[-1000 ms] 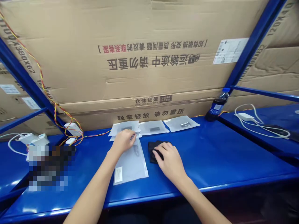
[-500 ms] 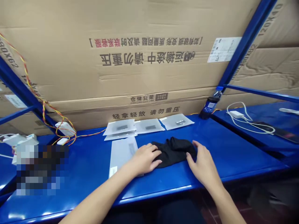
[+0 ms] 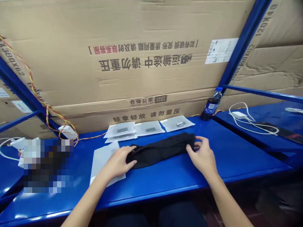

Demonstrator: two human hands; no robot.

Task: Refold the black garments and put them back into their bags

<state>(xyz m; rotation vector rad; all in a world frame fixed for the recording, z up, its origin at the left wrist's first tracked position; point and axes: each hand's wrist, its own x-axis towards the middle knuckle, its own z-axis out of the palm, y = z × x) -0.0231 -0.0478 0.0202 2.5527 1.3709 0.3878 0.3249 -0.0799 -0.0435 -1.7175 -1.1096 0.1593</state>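
Observation:
A long strip of black cloth [image 3: 161, 150] lies stretched from left to right on the blue tabletop. My left hand [image 3: 119, 161] is closed around its left end, with the thumb on the near side and the fingers on the far side. At the other end, my right hand [image 3: 203, 155] pinches the cloth between thumb and curled fingers. Partly covered by my left hand and wrist is a frosted plastic bag [image 3: 101, 156], lying at an angle. What kind of cloth item it is, I cannot tell.
Behind the cloth, several frosted bags with small dark contents [image 3: 149, 128] lie in a row. A dark drink bottle [image 3: 210, 108] stands at the back right. White cables [image 3: 246, 118] and a white power strip [image 3: 68, 131] flank the blue table [image 3: 165, 189]. Cardboard [image 3: 146, 85] walls the back.
My left hand has moved left, drawing the bunched black cloth out into a long strip. The frosted bag under that hand has shifted left and turned. My right hand has curled its fingers onto the cloth.

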